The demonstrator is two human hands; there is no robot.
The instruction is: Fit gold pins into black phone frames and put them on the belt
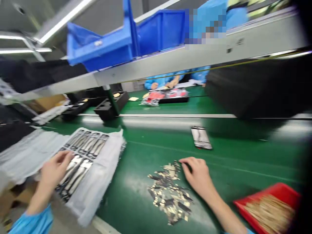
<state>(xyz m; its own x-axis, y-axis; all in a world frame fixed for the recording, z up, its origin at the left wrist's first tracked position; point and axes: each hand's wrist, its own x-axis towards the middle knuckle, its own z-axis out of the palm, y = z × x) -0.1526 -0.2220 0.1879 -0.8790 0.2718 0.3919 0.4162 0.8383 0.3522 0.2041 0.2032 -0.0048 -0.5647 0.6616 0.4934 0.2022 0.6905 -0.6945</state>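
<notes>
My left hand (54, 169) is over a tray of parts (94, 143), with thumb and fingertips pinched together near its left side. What they hold, if anything, is hidden. Rows of flat, strip-like pieces in black and pale metal lie in the tray, on a white foam sheet (104, 169). My right hand (197, 174) rests at the upper right edge of a loose pile of small black and tan pieces (170, 195). Its fingers are curled, with the index fingertip and thumb drawn together at the pile. Anything between them is too small to make out.
A red bin (263, 193) of thin tan strips stands at the right. A phone-like flat item (201, 137) lies on the green work surface (136, 152). Blue bins (104, 45) sit on the overhead shelf (151, 63). Across the line, a co-worker's hands (173, 82) are near plastic bags (156, 97).
</notes>
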